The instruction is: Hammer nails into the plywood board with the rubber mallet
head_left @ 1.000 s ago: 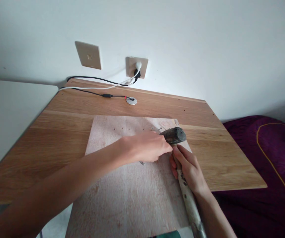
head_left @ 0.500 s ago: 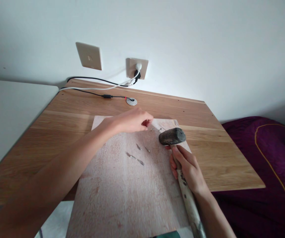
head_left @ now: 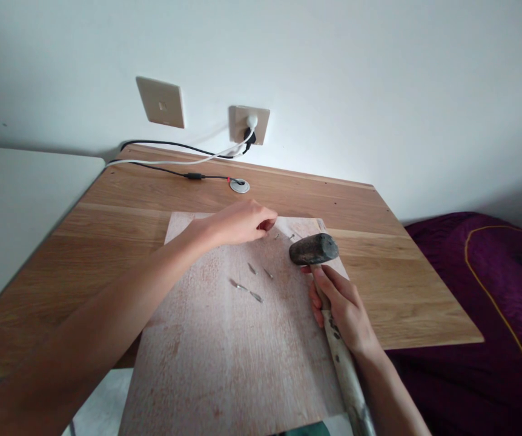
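Note:
My right hand (head_left: 340, 303) is wrapped round the upper handle of a hammer (head_left: 343, 369) with a thick dark head. That head hovers over or rests near the right edge of a pale, wood-patterned board (head_left: 188, 363); I cannot tell which. Toward the board's far edge, my left hand (head_left: 247, 221) is closed with its fingertips curled down. Whatever those fingers pinch, if anything, is hidden. Several small metal pieces, perhaps nails or screws (head_left: 256, 296), lie on the board between the hands. Two more small metal pieces (head_left: 292, 236) show between my left fingertips and the hammer head.
The board lies on a wooden desk (head_left: 415, 290) that meets a white wall. Cables (head_left: 165, 162) run along the desk's back to a wall socket (head_left: 254, 124). A white surface (head_left: 25, 206) borders the left, and purple fabric (head_left: 506, 266) fills the right.
The view has shifted very slightly. Both hands and the hammer keep nearly the same places over the board, and the metal pieces lie as before.

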Demonstrator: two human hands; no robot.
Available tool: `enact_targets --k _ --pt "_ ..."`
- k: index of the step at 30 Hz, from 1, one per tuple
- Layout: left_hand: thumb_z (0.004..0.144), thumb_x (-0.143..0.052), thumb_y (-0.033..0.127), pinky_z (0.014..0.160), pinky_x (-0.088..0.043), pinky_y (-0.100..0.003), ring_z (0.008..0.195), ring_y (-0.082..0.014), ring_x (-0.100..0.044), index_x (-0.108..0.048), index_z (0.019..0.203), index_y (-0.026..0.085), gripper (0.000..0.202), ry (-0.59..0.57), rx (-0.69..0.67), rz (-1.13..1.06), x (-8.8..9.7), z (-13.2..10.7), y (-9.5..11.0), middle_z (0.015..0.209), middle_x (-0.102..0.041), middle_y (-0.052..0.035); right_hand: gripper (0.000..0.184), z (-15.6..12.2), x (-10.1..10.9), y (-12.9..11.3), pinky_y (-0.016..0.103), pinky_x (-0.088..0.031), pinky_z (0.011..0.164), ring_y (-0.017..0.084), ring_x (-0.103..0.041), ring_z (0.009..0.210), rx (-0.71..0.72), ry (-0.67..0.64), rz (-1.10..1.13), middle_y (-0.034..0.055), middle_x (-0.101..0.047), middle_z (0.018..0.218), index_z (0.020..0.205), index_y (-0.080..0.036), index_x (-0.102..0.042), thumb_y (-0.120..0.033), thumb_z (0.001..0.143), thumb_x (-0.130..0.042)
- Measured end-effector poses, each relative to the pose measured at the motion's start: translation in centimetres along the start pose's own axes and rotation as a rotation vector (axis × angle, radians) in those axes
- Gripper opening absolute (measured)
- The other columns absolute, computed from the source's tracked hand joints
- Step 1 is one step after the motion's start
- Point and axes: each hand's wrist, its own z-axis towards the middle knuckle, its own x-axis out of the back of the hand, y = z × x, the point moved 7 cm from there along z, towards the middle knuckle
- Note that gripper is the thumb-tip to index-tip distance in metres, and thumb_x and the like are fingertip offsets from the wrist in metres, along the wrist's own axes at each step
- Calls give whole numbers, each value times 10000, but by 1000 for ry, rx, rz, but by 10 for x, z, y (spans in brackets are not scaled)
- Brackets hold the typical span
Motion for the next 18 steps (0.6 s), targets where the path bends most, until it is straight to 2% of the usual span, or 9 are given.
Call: enact_targets --k 5,8,12,18 --pt "847 -646 30 639 -338 -295 629 -132 -573 -650 750 191 188 4 30 8 -3 -5 1 680 -658 14 583 0 0 -1 270 -370 373 136 -477 381 3 5 -15 -70 -517 547 1036 -207 -684 -777 927 -626" --pt "901 -688 94 644 -341 -298 674 -146 -583 -637 796 190 151 50 47 30 -8 -13 1 750 -675 -2 590 0 0 -1 267 -375 370 135 -480 380 -1 2 -3 -70 -520 547 1032 -204 -679 -781 918 -640" --pt "947 -690 119 714 -391 -299 782 -163 -607 -617 871 198 131 118 -10 16 -19 -21 4 900 -691 -22 572 0 1 -1 262 -375 371 132 -480 383 7 3 -3 -70 -522 544 1026 -203 -675 -766 933 -637" --pt "933 -708 101 750 -420 -303 814 -170 -601 -573 859 200 183 218 56 -46 -22 -25 -7 906 -659 -23 552 0 1 1 256 -373 384 122 -479 389 21 -10 -4 -71 -526 551 1056 -192 -685 -734 970 -618"
